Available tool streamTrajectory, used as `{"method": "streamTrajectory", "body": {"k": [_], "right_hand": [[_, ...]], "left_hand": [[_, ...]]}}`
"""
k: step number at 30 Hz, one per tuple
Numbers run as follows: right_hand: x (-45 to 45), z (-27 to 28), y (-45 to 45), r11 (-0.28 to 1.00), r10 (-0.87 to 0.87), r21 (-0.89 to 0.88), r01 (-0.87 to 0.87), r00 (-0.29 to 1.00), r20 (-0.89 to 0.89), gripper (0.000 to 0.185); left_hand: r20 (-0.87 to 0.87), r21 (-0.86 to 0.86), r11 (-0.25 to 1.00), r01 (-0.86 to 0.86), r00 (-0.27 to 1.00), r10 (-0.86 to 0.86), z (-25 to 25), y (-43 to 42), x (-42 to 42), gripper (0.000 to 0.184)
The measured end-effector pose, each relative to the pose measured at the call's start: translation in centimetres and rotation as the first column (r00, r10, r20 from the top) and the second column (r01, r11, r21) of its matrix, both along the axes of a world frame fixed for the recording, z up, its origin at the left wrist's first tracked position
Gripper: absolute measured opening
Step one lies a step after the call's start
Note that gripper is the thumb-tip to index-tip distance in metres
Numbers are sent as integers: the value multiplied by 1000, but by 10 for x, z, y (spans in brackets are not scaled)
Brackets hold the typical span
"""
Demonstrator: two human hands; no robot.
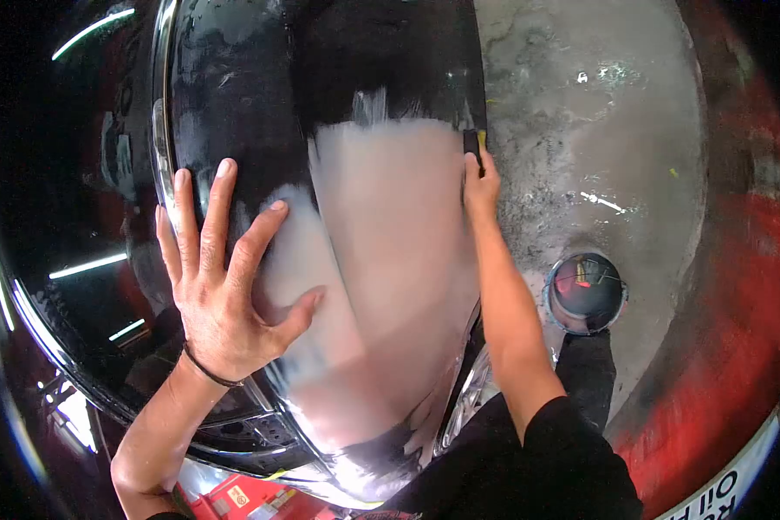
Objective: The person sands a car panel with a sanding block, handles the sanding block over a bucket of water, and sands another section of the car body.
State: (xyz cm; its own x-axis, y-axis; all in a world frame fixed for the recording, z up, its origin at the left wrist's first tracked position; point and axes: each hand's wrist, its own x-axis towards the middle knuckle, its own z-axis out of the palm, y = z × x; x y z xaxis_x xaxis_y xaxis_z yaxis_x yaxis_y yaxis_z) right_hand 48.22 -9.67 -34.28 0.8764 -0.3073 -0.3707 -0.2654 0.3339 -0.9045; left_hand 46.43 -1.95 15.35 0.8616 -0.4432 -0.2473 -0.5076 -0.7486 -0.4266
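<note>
**On a dark car body panel [381,52], one hand spread and one clamped on a small block**

In the head view, the panel fills the middle, glossy black toward the top and dull and pale across a broad hazy patch [399,217] below. The left hand [221,277], with a thin dark bracelet [206,373] at its wrist, lies palm down with fingers apart, partly over the left side of the patch, its outer fingers near a chrome strip [159,113]. The right hand [483,186] is clamped on a black-and-yellow block [475,141] at the panel's right edge, beside the top of the patch; the fingers hide much of the block. To the right, a round bucket [549,295] of dark, reflecting liquid stands on a wet grey floor [633,173]. Farther right runs a red floor band [745,286], with a white lettered sign [737,472] in the lower corner.
</note>
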Motion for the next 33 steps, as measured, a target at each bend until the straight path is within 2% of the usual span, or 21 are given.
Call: {"method": "streamTrajectory", "body": {"k": [2, 3, 6, 8, 9, 11, 13, 14, 15, 18, 19, 21, 22, 23, 25, 27, 29, 32, 33], "right_hand": [[-12, -9, 5, 999, 0, 37, 1, 999, -39, 44], [-19, 6, 0, 998, 12, 69, -8, 998, -58, 43], [-112, 120, -17, 999, 41, -19, -40, 998, 42, 46], [-164, 161, -13, 992, 48, -119, -40, 997, 62, 44], [-171, 163, -14, 974, 87, -213, -71, 994, 70, 45], [-150, 126, -5, 981, -26, -189, 44, 995, 95, 41], [-113, 68, -6, 999, 4, 39, -1, 998, -65, 40], [-98, 37, -3, 1000, 15, 19, -14, 998, -69, 41], [-88, 27, -5, 1000, 18, -5, -19, 998, -63, 42], [-116, 35, -3, 989, 94, 128, -72, 980, -175, 51], [-144, 46, 11, 999, -46, -27, 45, 997, -63, 46], [-208, 128, 3, 993, -13, -118, 17, 999, 40, 47], [-243, 165, -6, 984, 122, -130, -119, 993, 9, 46], [-260, 195, -9, 981, 124, -150, -123, 992, 2, 46], [-267, 175, -7, 955, 159, -260, -141, 986, 48, 44], [-231, 116, 0, 993, -9, -119, 13, 999, 38, 43], [-192, 44, -2, 994, 88, 83, -76, 984, -153, 44], [-177, 39, -7, 988, 78, 146, -51, 980, -184, 46], [-193, 46, -2, 996, 53, 82, -39, 984, -171, 46]], "left_hand": [[-15, -5, 1000, -13, 1000, 13, 0, -1, -4, 90], [-10, -10, 1000, -13, 1000, 13, 0, 0, -3, 90], [4, -19, 1000, -9, 1000, 9, 1, 0, -1, 90], [2, -15, 1000, -11, 1000, 11, 1, 0, -2, 90], [3, -9, 1000, -16, 1000, 16, 2, -1, -2, 91], [8, -1, 1000, -18, 1000, 18, 1, 0, -3, 91], [19, 22, 999, 37, 999, -38, -1, 6, -3, 91], [25, 30, 999, 44, 999, -45, -2, 7, -3, 90], [38, 38, 998, 49, 998, -50, -4, 9, -3, 90], [74, 16, 996, 83, 994, -84, -6, 14, -8, 91], [82, 15, 995, 96, 992, -97, -6, 15, -7, 91], [93, 8, 994, 109, 990, -109, -9, 18, -9, 92], [101, 9, 992, 123, 987, -123, -9, 20, -9, 92], [103, 12, 991, 131, 986, -132, -8, 22, -10, 92], [106, 21, 989, 145, 984, -146, -8, 21, -9, 92], [116, 33, 988, 148, 982, -151, -11, 21, -9, 93], [126, -1, 982, 188, 974, -187, -15, 28, -7, 92], [139, 31, 984, 177, 974, -179, -14, 27, -7, 91], [136, 34, 985, 171, 975, -174, -12, 28, -8, 90]]}}
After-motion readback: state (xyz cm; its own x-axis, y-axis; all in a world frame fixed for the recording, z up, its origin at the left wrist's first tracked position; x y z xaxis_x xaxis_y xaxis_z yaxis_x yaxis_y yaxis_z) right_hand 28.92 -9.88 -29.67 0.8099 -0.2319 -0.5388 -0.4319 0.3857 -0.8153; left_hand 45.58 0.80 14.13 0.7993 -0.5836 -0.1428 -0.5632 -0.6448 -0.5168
